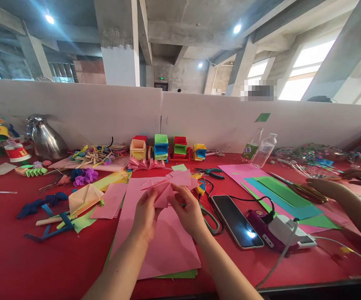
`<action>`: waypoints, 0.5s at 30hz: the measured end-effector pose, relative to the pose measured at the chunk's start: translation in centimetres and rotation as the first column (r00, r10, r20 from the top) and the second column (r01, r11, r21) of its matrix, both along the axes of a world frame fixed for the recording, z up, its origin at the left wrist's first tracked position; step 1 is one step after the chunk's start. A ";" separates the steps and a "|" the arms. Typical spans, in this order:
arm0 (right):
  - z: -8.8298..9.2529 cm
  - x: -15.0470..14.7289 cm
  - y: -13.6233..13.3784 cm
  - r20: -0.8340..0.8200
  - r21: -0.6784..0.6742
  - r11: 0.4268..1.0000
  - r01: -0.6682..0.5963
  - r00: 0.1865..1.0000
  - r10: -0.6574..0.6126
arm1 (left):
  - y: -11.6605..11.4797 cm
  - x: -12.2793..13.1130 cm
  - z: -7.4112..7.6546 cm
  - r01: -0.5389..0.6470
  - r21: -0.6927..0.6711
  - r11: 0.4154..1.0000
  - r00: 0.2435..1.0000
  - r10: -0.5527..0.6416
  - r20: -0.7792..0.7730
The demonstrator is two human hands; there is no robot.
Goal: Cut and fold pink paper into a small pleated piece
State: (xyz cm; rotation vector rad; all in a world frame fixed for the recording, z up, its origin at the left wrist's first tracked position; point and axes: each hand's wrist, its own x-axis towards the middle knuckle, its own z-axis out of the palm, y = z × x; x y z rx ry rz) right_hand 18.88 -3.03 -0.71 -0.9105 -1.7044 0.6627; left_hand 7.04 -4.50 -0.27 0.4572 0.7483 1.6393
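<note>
Both my hands hold a folded pink paper piece above a large pink paper sheet lying on the red table. My left hand pinches the piece's lower left part with closed fingers. My right hand grips its right side, fingers closed on the folds. The paper is pleated and fans out toward the top.
A phone, scissors, pliers, a glue gun and coloured sheets lie to the right. Another person's hand rests at the right. Paper boxes, a metal kettle and two bottles stand by the white partition.
</note>
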 end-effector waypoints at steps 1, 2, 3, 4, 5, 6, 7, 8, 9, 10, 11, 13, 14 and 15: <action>0.0 0.0 0.0 0.004 0.015 1.000 0.001 1.000 -0.001 | 0.0 0.0 0.0 0.027 0.001 1.000 1.000 -0.027 0.014; 0.0 0.0 -0.1 0.006 0.022 1.000 0.000 1.000 0.000 | 0.0 -0.1 0.0 0.052 -0.002 0.999 0.998 -0.052 0.026; 0.0 0.0 -0.1 0.007 0.023 1.000 -0.001 1.000 0.001 | -0.1 -0.1 0.0 0.077 -0.007 0.997 0.996 -0.077 0.038; 0.0 0.0 -0.1 0.009 0.024 1.000 -0.001 1.000 0.001 | -0.1 -0.2 0.1 0.099 -0.014 0.995 0.994 -0.099 0.052; 0.0 0.0 -0.2 0.012 0.025 1.000 -0.001 1.000 0.001 | -0.1 -0.2 0.1 0.114 -0.023 0.993 0.991 -0.112 0.070; 0.1 0.0 -0.2 0.018 0.029 1.000 -0.003 1.000 0.003 | -0.2 -0.3 0.2 0.118 -0.035 0.992 0.989 -0.115 0.091; 0.2 0.0 -0.3 0.026 0.039 0.999 -0.008 1.000 0.007 | -0.2 -0.3 0.3 0.115 -0.043 0.992 0.988 -0.110 0.110; 0.3 0.0 -0.3 0.035 0.052 0.999 -0.013 0.999 0.012 | -0.2 -0.3 0.3 0.107 -0.049 0.993 0.987 -0.100 0.128; 0.4 0.0 -0.4 0.045 0.064 0.998 -0.023 0.999 0.020 | -0.2 -0.3 0.4 0.096 -0.055 0.994 0.986 -0.088 0.143; 0.5 0.0 -0.5 0.052 0.075 0.997 -0.035 0.998 0.032 | -0.2 -0.3 0.4 0.085 -0.059 0.995 0.985 -0.074 0.156; 0.6 0.0 -0.5 0.055 0.085 0.995 -0.048 0.998 0.043 | -0.2 -0.3 0.4 0.078 -0.061 0.995 0.984 -0.066 0.168; 0.8 0.1 -0.6 0.040 0.103 0.992 -0.072 0.997 0.068 | -0.2 -0.4 0.3 0.067 -0.071 0.995 0.981 -0.053 0.187; 0.9 0.1 -0.7 0.022 0.104 0.991 -0.087 0.996 0.085 | -0.1 -0.5 0.2 0.062 -0.077 0.995 0.980 -0.046 0.195; 1.0 0.2 -0.7 -0.004 0.096 0.990 -0.102 0.995 0.103 | -0.1 -0.5 0.1 0.059 -0.076 0.995 0.979 -0.043 0.197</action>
